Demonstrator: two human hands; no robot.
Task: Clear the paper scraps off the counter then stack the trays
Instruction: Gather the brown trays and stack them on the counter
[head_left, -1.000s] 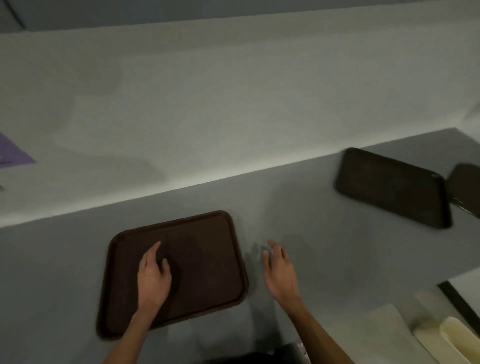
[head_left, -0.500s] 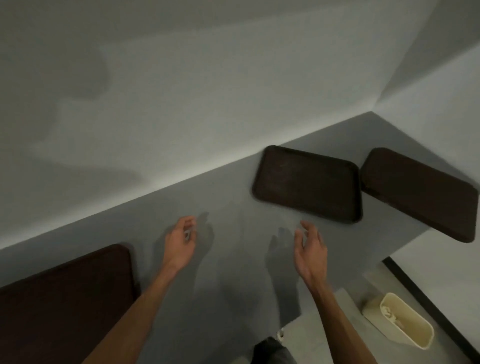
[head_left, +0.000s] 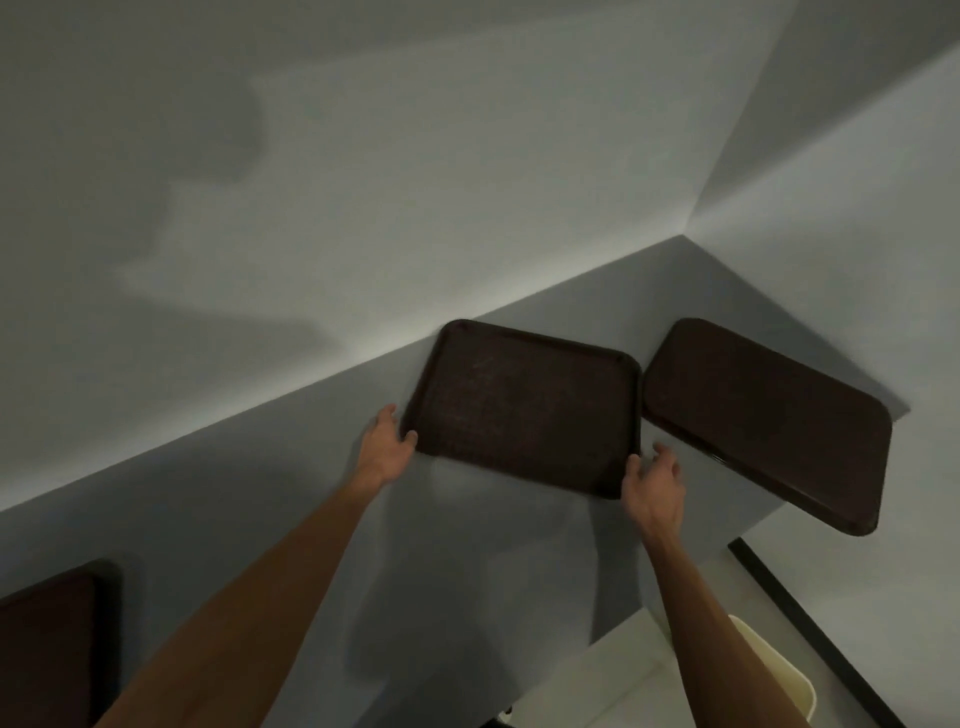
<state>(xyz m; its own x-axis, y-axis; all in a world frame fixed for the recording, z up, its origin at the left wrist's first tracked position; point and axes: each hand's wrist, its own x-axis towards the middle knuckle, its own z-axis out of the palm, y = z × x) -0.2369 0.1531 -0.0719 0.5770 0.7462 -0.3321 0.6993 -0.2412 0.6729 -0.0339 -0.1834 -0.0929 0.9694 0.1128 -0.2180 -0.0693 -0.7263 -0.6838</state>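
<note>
On the grey bench (head_left: 509, 571), a second dark brown plastic tray (head_left: 769, 421) is lying at the right, hanging over the bench's end; a third brown tray (head_left: 52, 639) is showing at lower left, a cream bin (head_left: 787, 680) at lower right. Both arms are stretching forward. The left hand (head_left: 387, 449) and right hand (head_left: 654, 480) are bracketing the dark brown rectangular plastic tray (head_left: 524, 410) at its near corners, fingers apart, thumbs touching its rim.
</note>
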